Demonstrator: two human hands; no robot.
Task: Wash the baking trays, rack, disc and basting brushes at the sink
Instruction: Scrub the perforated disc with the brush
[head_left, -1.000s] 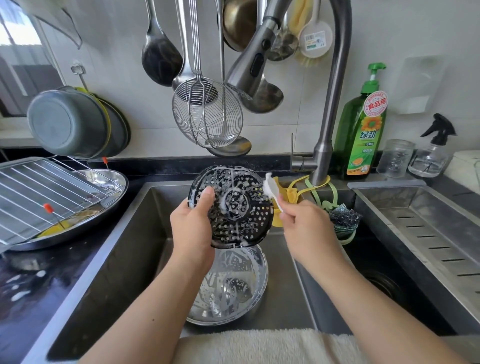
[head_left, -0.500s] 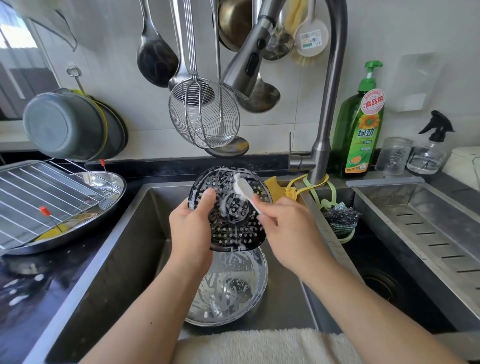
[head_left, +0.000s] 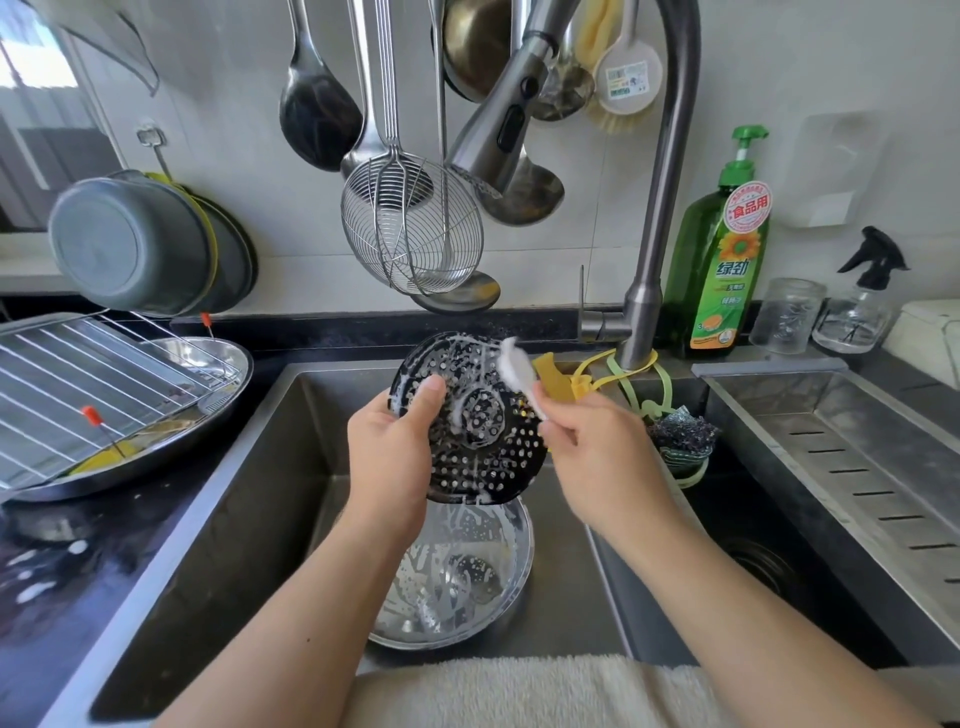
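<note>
A dark, wet counter runs along the left of a steel double sink, with a pale tiled wall behind. On the wall hang ladles, a wire skimmer and a grey basin; a tall pull-down tap arches over the middle. Far right stand a green bottle of dish soap, a glass jar and a clear spray bottle. A pale towel lies over the near edge of the sink.

On the counter at left, a wire rack rests across a round steel tray, with something yellow showing beneath it.

The black perforated disc is held up, tilted toward the camera, above the left basin. It is round, full of small holes, with a raised ring at its centre, and streaked with white suds. The left hand has its grip clamped on the disc's left edge, thumb lying on the face. The right hand has its grip pinched on a white, soapy brush, whose head touches the disc's upper right. Directly below, in the basin, lies a round steel tray smeared with foam.
</note>
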